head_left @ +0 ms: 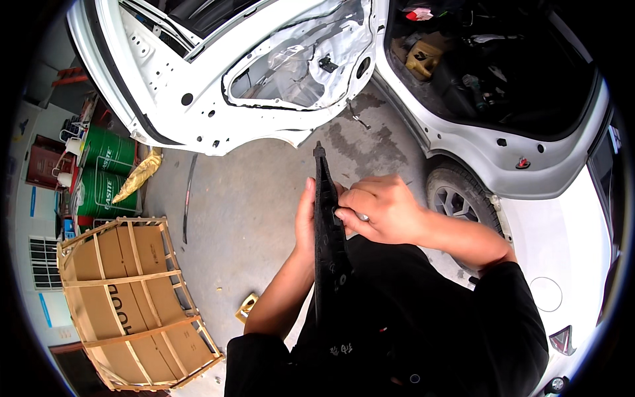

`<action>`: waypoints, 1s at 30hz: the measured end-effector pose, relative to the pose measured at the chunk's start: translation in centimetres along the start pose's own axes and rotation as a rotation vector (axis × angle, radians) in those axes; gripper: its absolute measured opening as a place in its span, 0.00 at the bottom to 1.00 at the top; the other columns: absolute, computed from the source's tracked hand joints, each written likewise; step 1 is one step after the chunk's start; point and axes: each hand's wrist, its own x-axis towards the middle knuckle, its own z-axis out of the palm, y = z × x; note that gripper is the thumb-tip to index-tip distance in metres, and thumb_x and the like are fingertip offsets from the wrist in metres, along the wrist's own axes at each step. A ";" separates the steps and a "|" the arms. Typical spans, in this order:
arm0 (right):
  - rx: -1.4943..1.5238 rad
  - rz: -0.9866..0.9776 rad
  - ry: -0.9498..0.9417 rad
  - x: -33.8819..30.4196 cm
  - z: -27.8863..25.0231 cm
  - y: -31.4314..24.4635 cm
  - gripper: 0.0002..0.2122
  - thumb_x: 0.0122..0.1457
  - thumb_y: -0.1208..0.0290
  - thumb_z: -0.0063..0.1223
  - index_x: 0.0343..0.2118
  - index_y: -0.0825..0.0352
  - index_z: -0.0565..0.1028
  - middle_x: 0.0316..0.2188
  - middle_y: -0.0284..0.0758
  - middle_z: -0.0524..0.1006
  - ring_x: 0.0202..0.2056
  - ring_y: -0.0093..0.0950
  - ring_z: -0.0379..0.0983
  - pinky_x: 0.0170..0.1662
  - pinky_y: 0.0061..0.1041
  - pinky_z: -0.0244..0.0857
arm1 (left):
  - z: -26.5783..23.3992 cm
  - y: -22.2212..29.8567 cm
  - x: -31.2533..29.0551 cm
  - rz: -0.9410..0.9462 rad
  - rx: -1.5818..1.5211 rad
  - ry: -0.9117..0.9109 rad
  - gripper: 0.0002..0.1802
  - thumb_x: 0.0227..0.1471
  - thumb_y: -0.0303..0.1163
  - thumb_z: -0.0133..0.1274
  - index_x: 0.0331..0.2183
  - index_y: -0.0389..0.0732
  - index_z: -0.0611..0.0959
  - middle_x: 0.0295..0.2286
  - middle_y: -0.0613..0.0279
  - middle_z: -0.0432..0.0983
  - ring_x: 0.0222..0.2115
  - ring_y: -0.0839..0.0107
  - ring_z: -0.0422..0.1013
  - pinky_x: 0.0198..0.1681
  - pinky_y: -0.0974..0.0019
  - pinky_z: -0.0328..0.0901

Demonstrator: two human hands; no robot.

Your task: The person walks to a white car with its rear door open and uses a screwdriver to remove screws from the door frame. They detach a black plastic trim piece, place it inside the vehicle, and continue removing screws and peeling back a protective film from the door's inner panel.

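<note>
A long black plastic panel (323, 231), possibly car trim, stands on edge in front of my chest, seen almost edge-on. My left hand (305, 218) supports its left face, with the fingers pointing up along it and partly hidden behind it. On the other face, my right hand (380, 208) is closed, thumb and fingers pressed against the panel. A small silver rod end (362, 217) pokes out of this fist; the rest of that slim metal piece is hidden. The panel's lower part merges with my black shirt.
Ahead is a white car door (205, 99) with its inner skin bare. A car body with an open doorway and rear wheel (463, 195) stands at right. A wood-framed carton (142, 291), green drums (109, 192) and a black strip (189, 198) are at left.
</note>
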 end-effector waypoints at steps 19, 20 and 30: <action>0.820 0.841 -0.110 -1.7 -2.4 3.1 0.08 0.46 0.82 0.41 0.30 0.73 0.70 0.22 0.32 0.69 0.17 0.16 0.62 0.21 0.16 0.56 | -6.2 -2.8 -2.3 -0.096 -0.354 -0.324 0.40 0.51 0.65 0.37 0.49 0.38 0.69 0.33 0.59 0.67 0.33 0.64 0.63 0.39 0.59 0.60; 0.812 0.844 -0.131 -1.7 -2.3 3.0 0.08 0.45 0.83 0.41 0.30 0.73 0.70 0.23 0.32 0.69 0.17 0.17 0.62 0.22 0.16 0.56 | -6.8 -3.3 -1.7 -0.084 -0.406 -0.375 0.41 0.52 0.65 0.36 0.49 0.37 0.69 0.36 0.55 0.68 0.34 0.61 0.65 0.40 0.57 0.61; 0.727 0.780 -0.183 -1.8 -0.9 -0.2 0.07 0.44 0.89 0.39 0.27 0.75 0.67 0.25 0.40 0.74 0.31 0.27 0.75 0.34 0.26 0.69 | -6.1 -5.7 -0.4 -0.038 -0.350 -0.122 0.46 0.50 0.68 0.32 0.56 0.39 0.60 0.55 0.52 0.57 0.58 0.58 0.51 0.62 0.54 0.41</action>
